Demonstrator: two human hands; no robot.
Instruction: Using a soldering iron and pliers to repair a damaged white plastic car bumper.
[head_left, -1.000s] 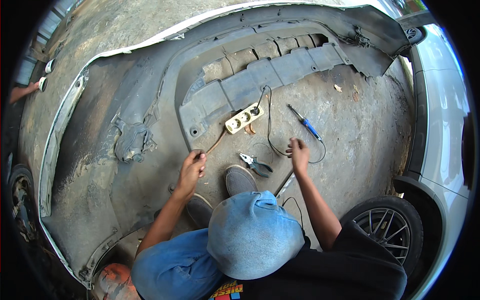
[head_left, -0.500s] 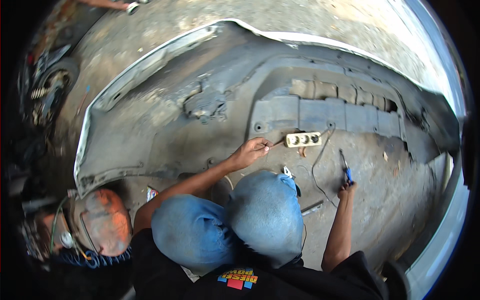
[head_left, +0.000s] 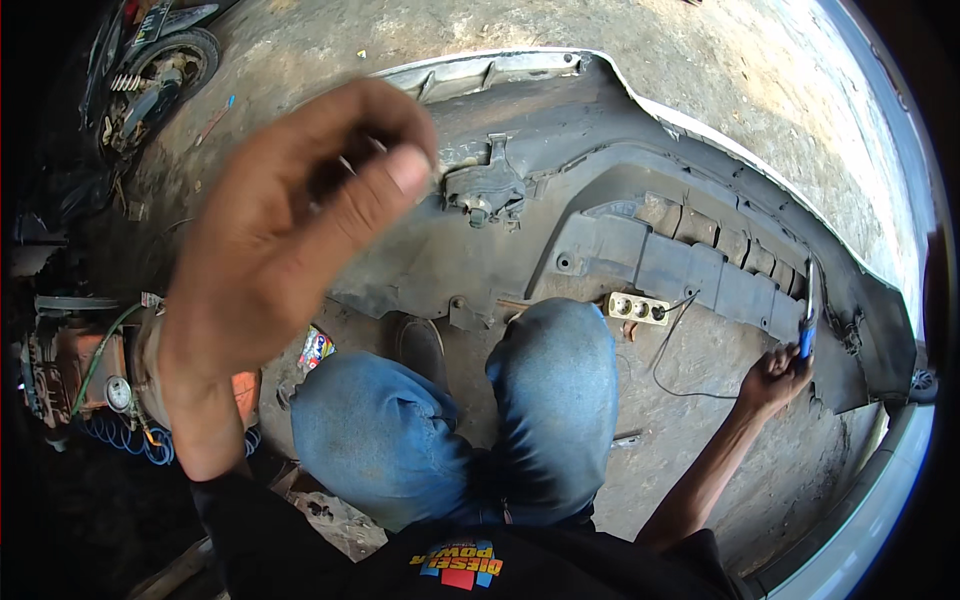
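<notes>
My left hand (head_left: pixel 290 220) is raised close to the camera, fingers curled in and thumb pressed toward them. What lies between those fingers, if anything, is too small and blurred to make out. At the right, my right hand (head_left: pixel 777 378) grips the blue handle of a soldering iron (head_left: pixel 807 325), its metal end pointing away from me. The iron is over the right part of a large car bumper (head_left: pixel 400 250), which lies with its inner side up. A dark cord (head_left: pixel 665 385) runs from the cream power strip (head_left: pixel 638 308) toward my right hand.
My knees in jeans (head_left: pixel 555 370) are in the middle. An orange tank with a gauge (head_left: pixel 118 393) and blue coiled hose stands at left. A motorcycle wheel (head_left: pixel 180 65) is at far left. A colourful packet (head_left: pixel 316 346) lies by my left knee. A pale blue car panel (head_left: pixel 870 500) borders the right.
My left hand has risen from beside the power strip toward the camera. My right hand has carried the soldering iron right and away, over the bumper. The view has shifted.
</notes>
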